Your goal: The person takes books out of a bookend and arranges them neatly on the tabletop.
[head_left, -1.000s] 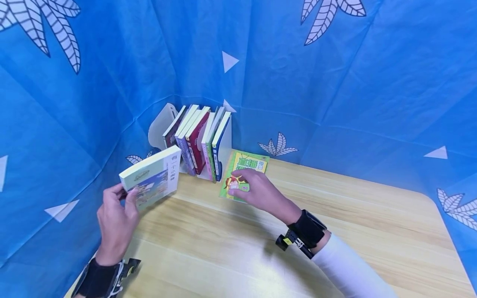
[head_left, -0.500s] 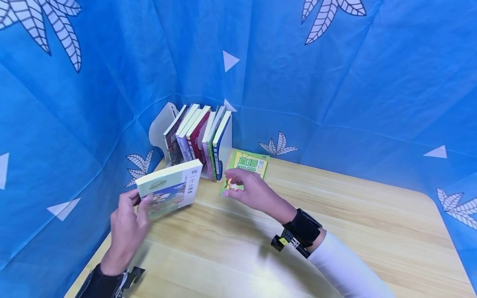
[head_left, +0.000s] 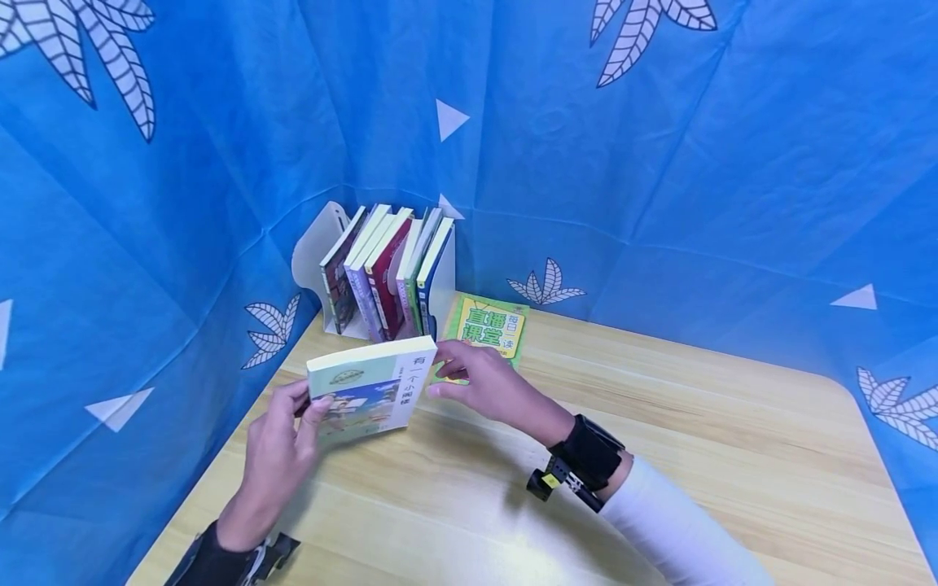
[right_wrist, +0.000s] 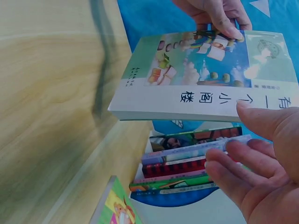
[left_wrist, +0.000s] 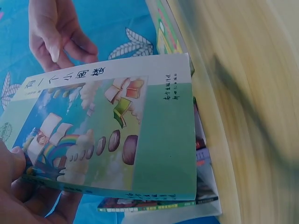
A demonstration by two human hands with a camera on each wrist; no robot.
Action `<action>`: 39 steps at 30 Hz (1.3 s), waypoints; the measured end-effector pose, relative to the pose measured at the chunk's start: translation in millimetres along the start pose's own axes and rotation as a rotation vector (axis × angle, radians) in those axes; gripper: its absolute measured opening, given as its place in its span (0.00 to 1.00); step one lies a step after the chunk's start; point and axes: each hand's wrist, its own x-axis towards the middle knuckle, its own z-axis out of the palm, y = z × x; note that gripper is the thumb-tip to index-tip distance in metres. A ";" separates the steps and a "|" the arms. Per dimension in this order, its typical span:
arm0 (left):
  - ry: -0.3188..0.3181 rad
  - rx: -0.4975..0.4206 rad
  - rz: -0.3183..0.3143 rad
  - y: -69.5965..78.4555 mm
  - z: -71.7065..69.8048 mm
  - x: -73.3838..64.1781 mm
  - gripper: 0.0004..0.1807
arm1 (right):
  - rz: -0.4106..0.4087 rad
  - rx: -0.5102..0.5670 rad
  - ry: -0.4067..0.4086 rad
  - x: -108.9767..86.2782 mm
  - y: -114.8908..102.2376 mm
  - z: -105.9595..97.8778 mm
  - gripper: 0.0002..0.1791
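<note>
- The blue curtain (head_left: 542,146) hangs around the wooden table (head_left: 674,423).
- Near the table's back left corner, a white rack (head_left: 309,256) holds a row of books (head_left: 387,285), upright but leaning.
- Just right of the rack, a green-and-yellow book (head_left: 489,325) lies flat.
- The pale green book (head_left: 374,395) is held tilted above the table, in front of the rack, between the 2 hands.
- The left hand (head_left: 274,452) grips its spine side, thumb over the cover.
- The right hand (head_left: 494,387) is parted at the titled edge, holding nothing; contact is hard to tell.
- The step seems to be a 2-handed grip; next, the right fingers likely need to close on that edge.
</note>
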 end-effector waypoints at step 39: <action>-0.326 -0.182 -0.057 26.9 52.8 28.7 0.11 | -0.019 -0.044 0.109 -59.2 29.1 -48.4 0.14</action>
